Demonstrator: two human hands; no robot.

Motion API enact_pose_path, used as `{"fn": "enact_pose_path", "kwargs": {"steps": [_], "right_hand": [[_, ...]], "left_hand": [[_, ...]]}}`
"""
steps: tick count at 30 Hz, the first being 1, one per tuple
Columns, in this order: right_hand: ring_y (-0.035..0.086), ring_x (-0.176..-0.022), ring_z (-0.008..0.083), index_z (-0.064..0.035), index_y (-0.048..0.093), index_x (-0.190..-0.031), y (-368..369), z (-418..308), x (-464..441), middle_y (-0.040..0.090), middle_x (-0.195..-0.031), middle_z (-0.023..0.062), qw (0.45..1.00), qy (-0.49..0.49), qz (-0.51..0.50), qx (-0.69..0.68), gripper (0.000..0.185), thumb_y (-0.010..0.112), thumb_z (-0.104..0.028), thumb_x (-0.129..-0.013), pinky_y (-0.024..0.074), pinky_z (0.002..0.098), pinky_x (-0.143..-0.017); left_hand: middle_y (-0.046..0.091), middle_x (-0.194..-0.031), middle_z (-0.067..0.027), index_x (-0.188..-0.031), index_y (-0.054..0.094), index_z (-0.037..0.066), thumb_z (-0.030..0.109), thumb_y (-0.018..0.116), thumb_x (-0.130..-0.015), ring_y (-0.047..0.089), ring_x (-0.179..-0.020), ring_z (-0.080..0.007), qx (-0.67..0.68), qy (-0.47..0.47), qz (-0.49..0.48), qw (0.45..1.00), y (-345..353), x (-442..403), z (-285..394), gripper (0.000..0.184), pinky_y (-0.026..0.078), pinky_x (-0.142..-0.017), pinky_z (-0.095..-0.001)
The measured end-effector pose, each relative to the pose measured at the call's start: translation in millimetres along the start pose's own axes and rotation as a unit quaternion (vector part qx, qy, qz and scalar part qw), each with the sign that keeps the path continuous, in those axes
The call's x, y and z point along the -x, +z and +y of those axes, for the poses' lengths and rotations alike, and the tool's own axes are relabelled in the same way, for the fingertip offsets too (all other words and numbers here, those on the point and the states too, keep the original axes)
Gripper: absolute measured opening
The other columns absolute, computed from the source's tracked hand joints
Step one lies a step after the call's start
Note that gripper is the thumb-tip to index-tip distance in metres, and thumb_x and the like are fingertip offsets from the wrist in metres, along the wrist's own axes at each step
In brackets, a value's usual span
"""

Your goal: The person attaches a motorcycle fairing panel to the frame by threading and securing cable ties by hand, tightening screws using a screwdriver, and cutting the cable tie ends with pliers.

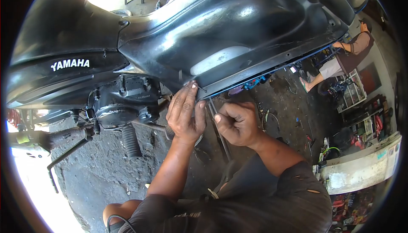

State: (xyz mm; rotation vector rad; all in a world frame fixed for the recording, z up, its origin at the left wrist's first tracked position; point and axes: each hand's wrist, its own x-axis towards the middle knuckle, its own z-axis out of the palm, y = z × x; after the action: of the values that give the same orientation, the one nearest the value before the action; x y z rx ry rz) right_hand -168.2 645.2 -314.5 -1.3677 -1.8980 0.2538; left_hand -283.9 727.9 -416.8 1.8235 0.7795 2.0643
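A large black scooter body panel [255, 25] fills the upper middle, with a long edge strip along its lower side. My left hand [185, 112] touches the left end of that strip, its fingers bent against the panel; a thin dark wire or tie sticks out beside the fingertips. Whether the fingers pinch it is hard to make out. Just right of it and below the strip, my right hand [238, 123] is curled with thumb and forefinger close together. Anything between those fingers is too small to name.
A black engine cover [125, 99] and a footpeg [131, 141] are at the left. Another person [350, 54] stands at the upper right near a white rack [355, 90]. A pale curved panel [361, 165] is at the lower right. Small parts litter the dark floor.
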Motion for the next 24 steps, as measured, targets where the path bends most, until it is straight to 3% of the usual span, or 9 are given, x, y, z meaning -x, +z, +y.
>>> {"fn": "enact_pose_path", "kwargs": {"steps": [6,8,11,14,16,17,21,23,24], "right_hand": [[0.052,-0.047,0.0206,-0.005,0.053,-0.069,-6.5,-5.0,8.7,0.051,-0.057,0.007,0.998,0.006,-0.039,-0.041,0.02,0.067,-0.007,-0.082,0.0421,0.0334,-0.049],[0.051,-0.046,0.0185,-0.0051,0.053,-0.067,-6.9,-6.9,11.7,0.05,-0.056,0.0061,0.997,0.004,-0.047,-0.062,0.021,0.067,-0.006,-0.082,0.0402,0.0322,-0.047],[0.05,-0.045,0.0177,-0.0051,0.052,-0.068,-8.4,-9.3,16.5,0.048,-0.056,0.0054,0.994,0.002,-0.066,-0.086,0.021,0.066,-0.006,-0.083,0.0385,0.0327,-0.046],[0.048,-0.045,0.018,-0.0054,0.051,-0.068,-10.7,-10.7,21.9,0.047,-0.057,0.0057,0.994,-0.028,-0.078,-0.078,0.021,0.066,-0.005,-0.083,0.0373,0.0342,-0.045],[0.051,-0.052,0.0231,-0.0061,0.051,-0.069,-8.6,-7.0,25.5,0.046,-0.06,0.0066,0.994,-0.025,-0.074,-0.072,0.021,0.066,-0.008,-0.085,0.0399,0.0375,-0.05],[0.049,-0.047,0.0182,-0.0057,0.055,-0.071,-3.3,-2.7,25.9,0.048,-0.06,0.004,0.994,-0.06,-0.039,-0.086,0.017,0.066,-0.005,-0.083,0.0373,0.0349,-0.045],[0.054,-0.056,0.02,-0.0048,0.059,-0.076,4.5,-10.3,16.4,0.054,-0.07,0.0056,0.989,-0.139,0.056,-0.013,0.009,0.066,-0.003,-0.081,0.0454,0.0326,-0.051],[0.061,-0.066,0.0221,-0.0041,0.062,-0.081,3.1,-12.7,8.1,0.061,-0.082,0.008,0.973,-0.199,0.106,-0.039,0.005,0.067,-0.003,-0.081,0.0518,0.0335,-0.058],[0.064,-0.069,0.0228,-0.0039,0.063,-0.083,1.6,-12.9,7.3,0.064,-0.086,0.0087,0.967,-0.22,0.122,-0.047,0.005,0.067,-0.003,-0.08,0.0539,0.0337,-0.06]], "left_hand": [[0.071,-0.113,-0.0212,-0.118,0.069,-0.006,0.002,0.07,-0.082,0.07,-0.104,-0.0368,-0.004,0.002,0.002,1.0,-1.7,-3.8,2.7,0.036,0.055,-0.092,-0.0421],[0.071,-0.112,-0.0222,-0.121,0.067,-0.007,0.006,0.065,-0.09,0.071,-0.101,-0.0352,-0.004,0.007,0.003,1.0,-1.2,-3.5,1.5,0.033,0.054,-0.091,-0.0392],[0.072,-0.111,-0.0221,-0.12,0.068,-0.007,0.007,0.064,-0.092,0.071,-0.101,-0.035,-0.01,0.006,0.004,1.0,-2.8,-2.6,0.5,0.032,0.054,-0.092,-0.0396],[0.071,-0.112,-0.0225,-0.116,0.069,-0.008,0.005,0.067,-0.087,0.07,-0.104,-0.0373,-0.016,-0.006,-0.01,1.0,-4.5,-1.5,2.3,0.032,0.055,-0.093,-0.0429],[0.072,-0.111,-0.0225,-0.114,0.069,-0.009,0.009,0.064,-0.09,0.07,-0.103,-0.0372,-0.013,-0.017,-0.01,1.0,-1.9,0.8,-2.0,0.03,0.054,-0.092,-0.0435],[0.072,-0.111,-0.0224,-0.115,0.068,-0.009,0.012,0.064,-0.092,0.07,-0.099,-0.0377,0.009,0.001,-0.008,1.0,-0.8,0.4,-7.6,0.032,0.053,-0.091,-0.0437],[0.07,-0.11,-0.0232,-0.123,0.063,-0.01,0.014,0.066,-0.093,0.066,-0.099,-0.0337,0.119,0.009,-0.004,0.993,7.6,0.8,-13.5,0.039,0.05,-0.092,-0.0405],[0.067,-0.112,-0.0219,-0.129,0.06,-0.008,0.011,0.065,-0.093,0.064,-0.101,-0.0285,0.25,-0.11,0.055,0.96,11.6,-0.1,2.1,0.041,0.049,-0.092,-0.0377],[0.067,-0.112,-0.0219,-0.129,0.06,-0.008,0.011,0.065,-0.093,0.064,-0.101,-0.0285,0.253,-0.109,0.055,0.96,11.0,-0.2,3.1,0.041,0.049,-0.092,-0.0377]]}}
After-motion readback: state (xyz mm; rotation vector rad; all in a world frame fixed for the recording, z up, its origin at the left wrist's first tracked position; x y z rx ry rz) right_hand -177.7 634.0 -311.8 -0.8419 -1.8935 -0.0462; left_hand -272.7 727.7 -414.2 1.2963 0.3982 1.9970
